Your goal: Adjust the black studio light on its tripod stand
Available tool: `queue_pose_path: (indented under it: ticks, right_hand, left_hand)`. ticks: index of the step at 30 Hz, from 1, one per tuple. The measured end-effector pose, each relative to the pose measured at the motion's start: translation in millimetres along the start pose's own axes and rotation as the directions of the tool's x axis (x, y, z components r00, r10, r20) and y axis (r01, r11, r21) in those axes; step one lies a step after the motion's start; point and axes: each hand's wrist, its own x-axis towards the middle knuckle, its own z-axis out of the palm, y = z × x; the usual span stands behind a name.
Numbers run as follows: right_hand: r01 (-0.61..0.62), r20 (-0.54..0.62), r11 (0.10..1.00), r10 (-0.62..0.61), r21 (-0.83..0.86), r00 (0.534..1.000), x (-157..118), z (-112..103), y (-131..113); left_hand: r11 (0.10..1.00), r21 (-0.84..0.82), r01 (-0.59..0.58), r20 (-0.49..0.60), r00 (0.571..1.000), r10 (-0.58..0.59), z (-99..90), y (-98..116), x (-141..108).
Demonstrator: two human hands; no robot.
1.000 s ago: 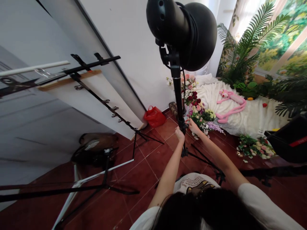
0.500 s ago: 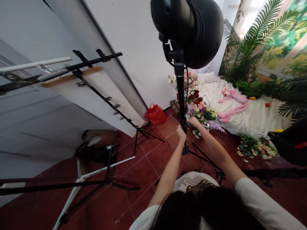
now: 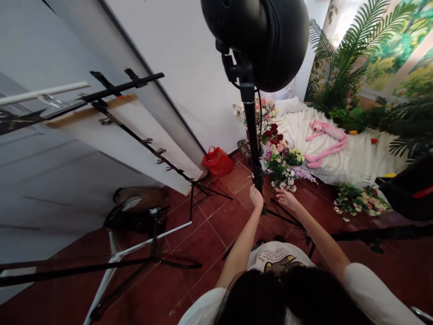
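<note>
A black studio light (image 3: 257,40) with a round reflector tops a black light stand (image 3: 249,122) right in front of me. My left hand (image 3: 256,197) is closed around the stand's pole, just below the black locking collar (image 3: 259,174). Most of its fingers are hidden behind the pole. To the right of the pole, my right hand (image 3: 286,198) is held apart from it, fingers loosely bent and with nothing visible in them. A dark cable (image 3: 260,122) hangs beside the pole.
Left stands a black frame (image 3: 131,135) with clips and white boards. A red bag (image 3: 218,161) sits by the wall. Flowers (image 3: 279,149) edge a white blanket (image 3: 358,158) bearing a pink plush toy (image 3: 326,140). Stand legs (image 3: 176,263) and a white pole (image 3: 149,240) cross the floor.
My right hand has let go of the stand's collar and moved down and right. My left hand has slid slightly lower on the pole. The light appears a little further left and higher.
</note>
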Motion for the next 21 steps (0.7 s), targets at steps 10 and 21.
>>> queue_pose_path:
  ticks: [10, 21]
  right_hand:
    - [0.072, -0.499, 0.923, 0.138, 0.378, 0.855, -114, -119, 100]
    - [0.493, -0.693, 0.642, 0.085, 0.587, 0.715, -222, -146, 103]
  left_hand:
    - [0.916, 0.359, 0.178, 0.227, 0.936, -0.271, 34.3, -66, -103]
    - [0.985, 0.058, 0.161, 0.887, 0.446, -0.125, 163.3, 9, -231]
